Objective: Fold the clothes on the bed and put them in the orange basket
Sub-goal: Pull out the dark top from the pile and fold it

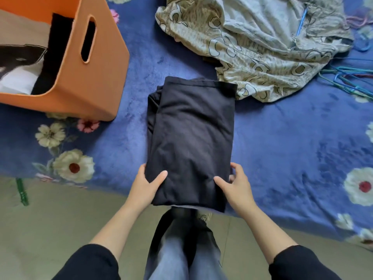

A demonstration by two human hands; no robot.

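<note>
Currently left hand (145,183) and right hand (235,183) each grip the near corners of the folded dark navy cloth garment (190,138) on the blue floral bed cover (282,148); fold looks done, next: lift it left into the orange plastic basket (96,63), keeping layers together

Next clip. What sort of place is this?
Most likely a home bedroom: a blue floral bed cover, with a crumpled patterned garment and loose clothes hangers lying on it, and an orange basket holding folded clothes. The left hand and right hand hold a folded dark garment.
</note>
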